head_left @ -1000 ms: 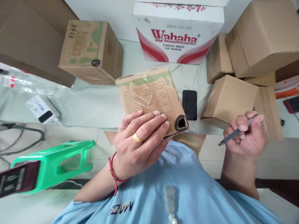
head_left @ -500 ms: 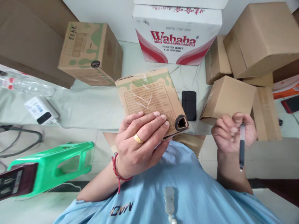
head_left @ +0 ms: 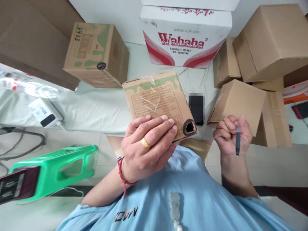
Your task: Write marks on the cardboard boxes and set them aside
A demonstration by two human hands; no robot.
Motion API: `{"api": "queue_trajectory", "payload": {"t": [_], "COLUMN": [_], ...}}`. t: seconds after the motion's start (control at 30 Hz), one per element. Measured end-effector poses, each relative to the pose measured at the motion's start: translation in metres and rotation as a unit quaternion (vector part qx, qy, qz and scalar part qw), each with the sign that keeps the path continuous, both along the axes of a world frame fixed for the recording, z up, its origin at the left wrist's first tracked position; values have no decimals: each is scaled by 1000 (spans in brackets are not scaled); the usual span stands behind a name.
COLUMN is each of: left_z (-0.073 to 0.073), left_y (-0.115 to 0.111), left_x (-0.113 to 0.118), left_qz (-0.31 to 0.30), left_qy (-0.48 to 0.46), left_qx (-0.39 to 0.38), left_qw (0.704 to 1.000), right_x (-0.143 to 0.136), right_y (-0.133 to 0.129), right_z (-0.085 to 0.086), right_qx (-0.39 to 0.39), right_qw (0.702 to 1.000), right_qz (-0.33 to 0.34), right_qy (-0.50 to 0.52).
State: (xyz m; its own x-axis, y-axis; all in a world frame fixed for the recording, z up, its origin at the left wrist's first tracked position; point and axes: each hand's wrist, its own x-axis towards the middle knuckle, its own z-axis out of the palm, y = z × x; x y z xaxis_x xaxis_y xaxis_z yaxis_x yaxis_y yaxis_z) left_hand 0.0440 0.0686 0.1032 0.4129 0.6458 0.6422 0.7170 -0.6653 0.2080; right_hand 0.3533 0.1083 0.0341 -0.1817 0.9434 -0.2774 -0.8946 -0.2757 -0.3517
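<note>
A brown and green cardboard box (head_left: 156, 99) is tilted near my lap, with printed text, strips of clear tape and a black-rimmed hole at its lower right corner. My left hand (head_left: 149, 144), wearing a gold ring and a red bracelet, lies over the box's lower edge and grips it, the thumb partly hidden below. To the right, my right hand (head_left: 232, 134) is closed around a dark pen (head_left: 238, 141), its tip pointing down toward me. The hand is apart from the box, in front of a plain carton.
A black phone (head_left: 196, 109) lies right of the held box. Behind stand a white Wahaba carton (head_left: 185, 35) and a green-patterned box (head_left: 89, 54). Plain cartons (head_left: 240, 102) are stacked right. A white device (head_left: 45, 112) and green stool (head_left: 55, 170) are left.
My right hand has moved slightly left with the pen, which now looks shorter in view. My left hand stays on the box; the whole view has shifted a little.
</note>
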Motion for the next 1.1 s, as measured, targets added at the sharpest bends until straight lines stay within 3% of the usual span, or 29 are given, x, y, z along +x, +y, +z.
{"api": "queue_trajectory", "payload": {"t": [0.17,0.33,0.6,0.8,0.97,1.1], "left_z": [0,6,11,4,3,5], "left_y": [1,2,2,4,2,3], "left_x": [2,0,-2,0,0,6], "left_qz": [4,-9,-19,0,2,23], "left_qy": [-5,10,5,5,-4,-22], "left_qx": [-1,-28,-59,-32,-41,-111], "left_qw": [1000,1000,998,999,999,993], "right_x": [-3,-1,-4,-16,-36,-53], "right_y": [-3,-1,-4,-2,-5,-12], "right_z": [0,-3,9,28,45,49], "right_qx": [-17,17,105,124,148,196], "right_qw": [997,993,972,966,956,920], "right_qz": [72,114,171,18,20,-7], "right_qy": [-6,22,-123,-226,-252,-339]}}
